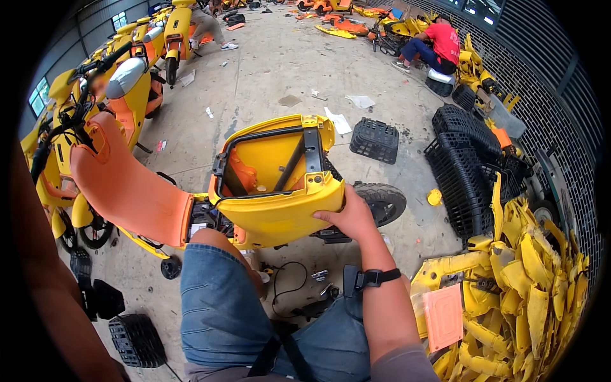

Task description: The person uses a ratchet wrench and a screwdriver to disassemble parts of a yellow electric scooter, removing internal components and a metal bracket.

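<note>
In front of me stands a partly stripped electric scooter, its yellow rear body shell [283, 216] open at the top where a black frame [312, 149] shows. My right hand [350, 218] grips the shell's rear corner, thumb on the outer side and the other fingers partly hidden behind the edge. An orange front panel [133, 191] curves up to the left, and wiring shows in the gap beside my knee. Behind the shell lies the black rear wheel [385, 202]. My left arm [51, 280] runs up the dark left rim; its hand is out of sight.
Yellow scooters [130, 83] line the left side. A heap of yellow panels [509, 293] lies at right, near stacked black baskets [461, 172]. Another black basket [374, 140] is on the floor. A person in red [442, 44] sits at far right. Loose cable [289, 280] lies below.
</note>
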A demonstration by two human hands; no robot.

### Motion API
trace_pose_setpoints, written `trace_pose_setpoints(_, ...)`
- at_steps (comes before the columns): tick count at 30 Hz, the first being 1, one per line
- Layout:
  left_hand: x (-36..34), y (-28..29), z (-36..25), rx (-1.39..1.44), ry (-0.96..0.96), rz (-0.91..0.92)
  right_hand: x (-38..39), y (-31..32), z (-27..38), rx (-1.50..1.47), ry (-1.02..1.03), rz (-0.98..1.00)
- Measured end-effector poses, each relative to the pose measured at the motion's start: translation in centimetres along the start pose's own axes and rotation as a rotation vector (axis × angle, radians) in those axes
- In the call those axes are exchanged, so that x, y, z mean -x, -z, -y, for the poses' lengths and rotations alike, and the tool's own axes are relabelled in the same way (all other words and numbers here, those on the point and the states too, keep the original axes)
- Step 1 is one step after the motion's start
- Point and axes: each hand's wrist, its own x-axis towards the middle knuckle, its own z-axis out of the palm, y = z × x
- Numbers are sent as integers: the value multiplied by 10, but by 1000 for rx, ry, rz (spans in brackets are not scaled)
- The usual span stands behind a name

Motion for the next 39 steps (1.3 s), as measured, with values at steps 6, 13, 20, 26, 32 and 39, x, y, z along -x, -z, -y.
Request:
trace_pose_setpoints(6,10,110,0,120,-283,-431,2,-1,-1,-106,-64,59)
trace_pose_setpoints(13,93,135,-25,637,-498,-771,17,22,-36,-513,-126,48)
trace_pose_setpoints(20,146,-95,-52,686,161,83,30,76,-15,-683,-544,-232)
trace_pose_setpoints(26,175,-117,-56,684,108,120,79,114,14,-648,-788,21)
trace_pose_setpoints(32,153,-110,-56,732,129,173,69,28,-36,-856,-758,5)
trace_pose_setpoints(39,139,-119,-72,759,185,172,61,11,-42,-1423,-767,-107)
